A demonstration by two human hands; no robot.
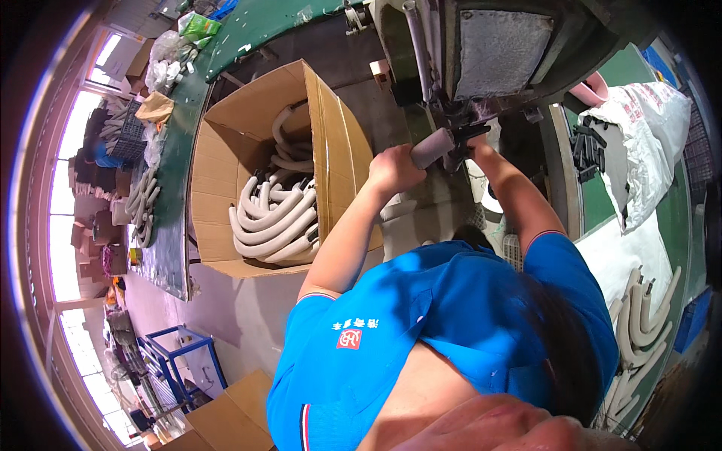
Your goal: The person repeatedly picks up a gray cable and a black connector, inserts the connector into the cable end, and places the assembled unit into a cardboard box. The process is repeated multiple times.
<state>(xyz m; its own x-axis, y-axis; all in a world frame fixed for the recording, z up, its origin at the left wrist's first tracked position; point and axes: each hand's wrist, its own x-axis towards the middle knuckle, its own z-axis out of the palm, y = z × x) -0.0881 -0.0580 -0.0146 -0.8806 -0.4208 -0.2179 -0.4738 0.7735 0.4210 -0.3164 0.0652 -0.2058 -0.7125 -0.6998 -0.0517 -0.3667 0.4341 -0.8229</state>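
Note:
My left hand (395,170) is wrapped round a grey foam-covered tube (432,149), whose end points at the dark metal fitting of a machine (456,150). Just right of that fitting is my right hand (479,143), closed beside a dark part. Its fingers are mostly hidden, so I cannot make out what they hold. Above both hands rises the machine's body, with a worn grey panel (502,54) on its front.
To the left, an open cardboard box (338,150) holds several bent grey foam tubes (271,218). A green table (177,173) runs beyond it. On the right-hand table lie black plastic pieces (589,150), a white sack (643,135) and more tubes (639,323). A blue metal frame (177,349) stands lower left.

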